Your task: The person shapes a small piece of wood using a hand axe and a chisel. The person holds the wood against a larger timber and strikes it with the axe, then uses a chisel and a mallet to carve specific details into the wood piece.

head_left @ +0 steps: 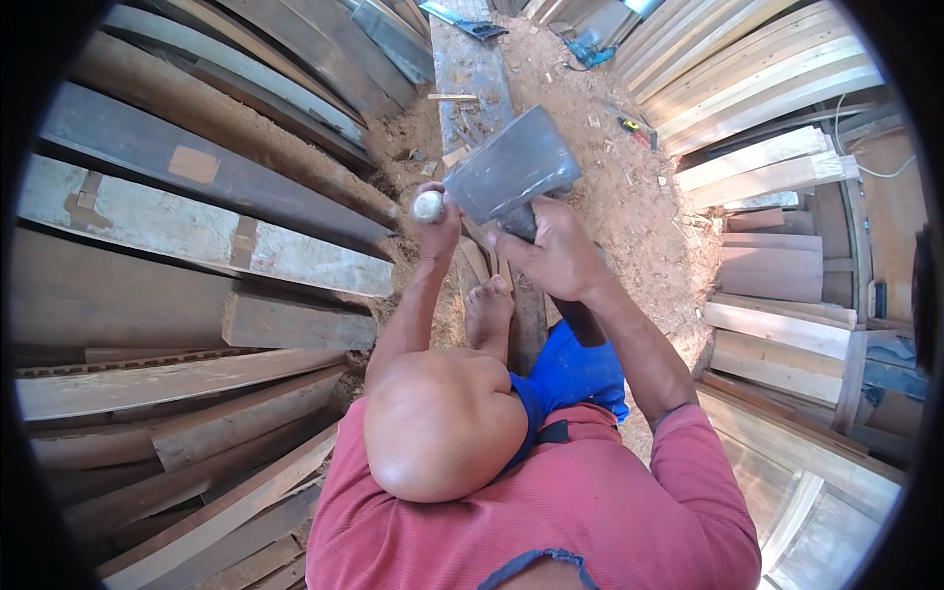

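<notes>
My right hand (562,251) is wrapped around the handle of a mallet (516,162). Its broad dark-grey block head is raised just beyond my fist, and the brown handle end slants down toward my blue shorts. Beside it, my left hand (438,231) grips a chisel (428,206) upright; only the round, silvery top of its handle shows, while its lower part is hidden. The mallet head overlaps the edge of my left hand in this view. Below both hands, my bare foot (489,315) rests on a narrow piece of wood (476,261) lying along a plank (532,320).
Stacked boards (216,147) line the left, and more timber (767,84) leans at the right. Sawdust (615,206) covers the ground. A handsaw (470,22) lies on the far plank, with a blue power tool (590,49) and a yellow-black tool (629,126) farther right.
</notes>
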The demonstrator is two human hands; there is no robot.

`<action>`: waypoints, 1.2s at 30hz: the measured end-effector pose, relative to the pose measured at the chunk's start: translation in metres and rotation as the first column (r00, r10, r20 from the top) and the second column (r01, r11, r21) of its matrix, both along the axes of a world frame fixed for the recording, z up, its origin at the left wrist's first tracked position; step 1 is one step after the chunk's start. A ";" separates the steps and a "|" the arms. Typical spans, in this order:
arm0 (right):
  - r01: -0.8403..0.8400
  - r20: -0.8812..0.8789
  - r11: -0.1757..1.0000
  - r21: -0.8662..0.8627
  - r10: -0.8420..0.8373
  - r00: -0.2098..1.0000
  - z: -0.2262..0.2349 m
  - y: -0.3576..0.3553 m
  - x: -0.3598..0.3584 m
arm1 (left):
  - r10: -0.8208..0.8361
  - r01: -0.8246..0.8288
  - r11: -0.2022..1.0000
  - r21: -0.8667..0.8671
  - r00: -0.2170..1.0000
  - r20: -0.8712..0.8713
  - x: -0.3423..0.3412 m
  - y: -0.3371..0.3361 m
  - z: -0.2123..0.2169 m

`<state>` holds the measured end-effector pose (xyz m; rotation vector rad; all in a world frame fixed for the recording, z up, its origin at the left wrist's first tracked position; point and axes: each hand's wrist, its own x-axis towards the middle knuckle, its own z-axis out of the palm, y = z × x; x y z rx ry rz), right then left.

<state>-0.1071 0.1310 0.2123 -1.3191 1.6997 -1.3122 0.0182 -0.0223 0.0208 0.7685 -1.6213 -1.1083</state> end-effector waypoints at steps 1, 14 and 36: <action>0.009 -0.002 1.000 0.002 -0.009 1.000 0.003 0.001 -0.003 | 0.015 -0.007 0.992 0.130 0.998 -0.057 -0.007 0.001 0.008; 0.213 0.144 0.977 0.001 -0.211 0.967 0.051 0.034 -0.017 | -0.338 0.340 0.907 0.248 0.940 -0.052 -0.003 0.001 0.037; -0.105 -0.649 0.977 0.187 0.204 0.733 -0.019 -0.003 -0.016 | -0.184 0.305 0.786 -0.538 0.946 0.267 0.007 0.034 0.025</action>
